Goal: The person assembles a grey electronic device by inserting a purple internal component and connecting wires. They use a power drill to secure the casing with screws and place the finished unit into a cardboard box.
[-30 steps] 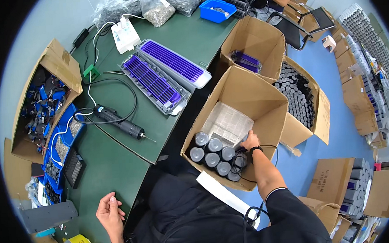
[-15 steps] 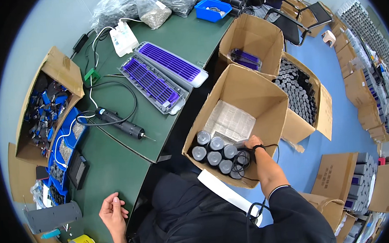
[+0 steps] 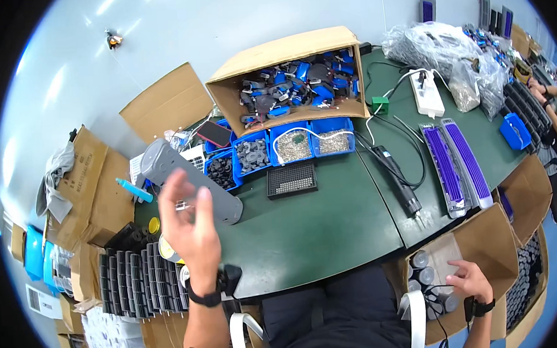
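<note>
My left hand (image 3: 194, 236) is raised over the left part of the table, its fingers apart and slightly blurred. Just behind it is a grey cylinder (image 3: 204, 188) with a rounded cap, which appears to stand on the tabletop; I see no grip on it. My right hand (image 3: 470, 281) hovers at the cardboard box (image 3: 484, 251) on the right, fingers loosely bent and apart. Several grey capped cylinders (image 3: 423, 275) stand in that box beside the hand. A black cable (image 3: 434, 297) hangs over them, close to my fingertips.
The green table (image 3: 295, 243) bears blue bins (image 3: 293, 146), a black perforated tray (image 3: 291, 180), an electric screwdriver (image 3: 399, 182) and purple-grilled casings (image 3: 453, 169). Behind the bins lies a carton (image 3: 290, 46) of blue-black parts. Black ribbed parts (image 3: 141, 278) stand at left. A co-worker's hands (image 3: 537, 91) show at far right.
My view has swung left toward the table. My right hand has lifted from the cylinders in the box. My left hand has moved up in front of the grey cylinder.
</note>
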`<action>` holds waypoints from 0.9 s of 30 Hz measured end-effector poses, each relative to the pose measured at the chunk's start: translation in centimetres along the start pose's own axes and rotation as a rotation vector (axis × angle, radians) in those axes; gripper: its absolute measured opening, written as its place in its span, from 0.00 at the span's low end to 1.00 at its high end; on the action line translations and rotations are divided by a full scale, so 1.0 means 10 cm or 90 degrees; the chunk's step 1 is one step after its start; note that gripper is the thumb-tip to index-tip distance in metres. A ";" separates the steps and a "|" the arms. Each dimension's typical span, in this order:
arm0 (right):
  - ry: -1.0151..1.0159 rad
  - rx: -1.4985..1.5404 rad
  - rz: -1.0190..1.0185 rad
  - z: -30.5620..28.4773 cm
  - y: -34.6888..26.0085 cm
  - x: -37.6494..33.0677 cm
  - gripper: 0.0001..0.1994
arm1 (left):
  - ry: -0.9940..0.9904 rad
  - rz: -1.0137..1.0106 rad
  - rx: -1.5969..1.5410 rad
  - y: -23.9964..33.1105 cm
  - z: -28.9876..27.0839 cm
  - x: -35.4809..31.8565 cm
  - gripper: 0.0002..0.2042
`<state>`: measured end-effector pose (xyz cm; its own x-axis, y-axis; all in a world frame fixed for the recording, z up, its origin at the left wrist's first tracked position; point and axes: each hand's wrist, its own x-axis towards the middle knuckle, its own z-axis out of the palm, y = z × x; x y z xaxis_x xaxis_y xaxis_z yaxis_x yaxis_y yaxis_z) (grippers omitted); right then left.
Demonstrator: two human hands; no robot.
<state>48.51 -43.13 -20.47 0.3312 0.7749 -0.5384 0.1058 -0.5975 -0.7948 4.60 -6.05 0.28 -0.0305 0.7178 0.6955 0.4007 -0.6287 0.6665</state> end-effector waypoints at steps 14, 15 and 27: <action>0.432 -0.367 -0.264 -0.18 -1.89 0.97 0.30 | 0.062 -0.033 0.294 -0.37 -0.33 0.97 0.39; 0.414 -0.402 -0.219 -0.11 -1.91 1.02 0.31 | 0.069 -0.026 0.242 -0.29 -0.42 0.84 0.38; 0.685 -0.544 -0.447 0.13 -1.44 1.30 0.11 | -0.034 -0.225 -0.295 -0.69 -0.12 -0.85 0.50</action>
<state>50.06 -24.17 -16.42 0.4436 0.6555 0.6112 0.8877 -0.4154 -0.1987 0.99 -8.18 -9.85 -0.0381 0.9141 0.4037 -0.0681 -0.4055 0.9116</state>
